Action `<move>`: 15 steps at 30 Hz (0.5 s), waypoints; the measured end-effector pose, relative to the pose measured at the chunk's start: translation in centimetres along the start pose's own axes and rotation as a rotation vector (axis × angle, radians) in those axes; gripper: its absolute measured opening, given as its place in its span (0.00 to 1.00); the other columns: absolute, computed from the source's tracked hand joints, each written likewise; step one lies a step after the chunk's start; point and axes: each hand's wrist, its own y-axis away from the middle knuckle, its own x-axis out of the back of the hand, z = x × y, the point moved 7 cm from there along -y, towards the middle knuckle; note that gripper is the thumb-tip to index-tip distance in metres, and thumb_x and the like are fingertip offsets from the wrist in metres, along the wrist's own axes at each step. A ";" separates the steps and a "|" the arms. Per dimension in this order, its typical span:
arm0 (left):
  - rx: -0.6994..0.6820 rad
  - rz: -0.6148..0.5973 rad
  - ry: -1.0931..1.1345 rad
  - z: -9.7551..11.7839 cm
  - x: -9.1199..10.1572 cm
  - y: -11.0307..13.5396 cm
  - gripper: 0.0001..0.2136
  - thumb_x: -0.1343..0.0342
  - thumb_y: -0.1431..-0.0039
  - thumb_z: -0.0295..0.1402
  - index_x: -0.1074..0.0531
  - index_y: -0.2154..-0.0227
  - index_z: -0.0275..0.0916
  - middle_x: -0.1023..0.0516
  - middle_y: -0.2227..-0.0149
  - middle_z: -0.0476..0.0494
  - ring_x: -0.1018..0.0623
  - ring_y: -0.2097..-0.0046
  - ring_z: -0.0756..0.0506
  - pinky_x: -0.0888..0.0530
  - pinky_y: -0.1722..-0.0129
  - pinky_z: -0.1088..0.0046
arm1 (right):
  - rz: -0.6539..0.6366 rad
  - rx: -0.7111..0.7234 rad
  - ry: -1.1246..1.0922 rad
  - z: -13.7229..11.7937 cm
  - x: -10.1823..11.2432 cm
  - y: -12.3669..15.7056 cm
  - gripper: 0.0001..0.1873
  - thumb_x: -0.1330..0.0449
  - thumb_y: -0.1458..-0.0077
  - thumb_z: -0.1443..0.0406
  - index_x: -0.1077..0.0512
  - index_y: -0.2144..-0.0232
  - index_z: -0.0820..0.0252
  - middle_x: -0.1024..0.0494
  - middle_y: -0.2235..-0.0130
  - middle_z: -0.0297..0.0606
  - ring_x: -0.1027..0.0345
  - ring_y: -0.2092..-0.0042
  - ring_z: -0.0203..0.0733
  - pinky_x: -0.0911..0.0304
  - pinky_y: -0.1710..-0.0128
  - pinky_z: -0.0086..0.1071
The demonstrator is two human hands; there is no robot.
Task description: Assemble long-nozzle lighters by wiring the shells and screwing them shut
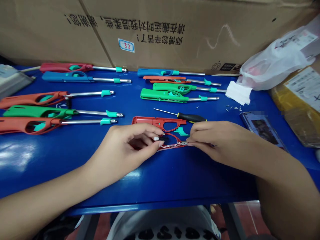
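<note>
My left hand [130, 141] is closed in a pinch on a small black igniter [163, 137] with a white end. Thin white wires [172, 145] run from it towards my right hand [212, 140], whose fingers pinch a short metal tube [184, 143]; the tube's far side is hidden by the hand. Beneath the wires lies an open red lighter housing half [175, 137], partly covered by my left hand. Just behind it rests another red housing half [171, 124]. A turquoise trigger [182, 131] lies between the two hands.
A screwdriver [191, 117] lies behind my right hand. Several long lighters, such as a green one [40, 111] and a blue one [67, 77], stretch across the blue table [150, 186]. Beyond stand a cardboard box [210, 20], a plastic bag [270, 63] and a phone [262, 130].
</note>
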 end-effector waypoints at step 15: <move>-0.282 -0.039 -0.370 2.1 1.0 -0.5 0.07 0.39 0.36 0.28 0.17 0.60 0.35 0.17 0.61 0.43 0.18 0.64 0.51 0.23 0.67 0.79 | 0.027 -0.021 0.090 0.3 -0.1 0.3 0.14 0.46 0.37 0.73 0.23 0.68 0.54 0.24 0.66 0.33 0.29 0.65 0.41 0.42 0.66 0.36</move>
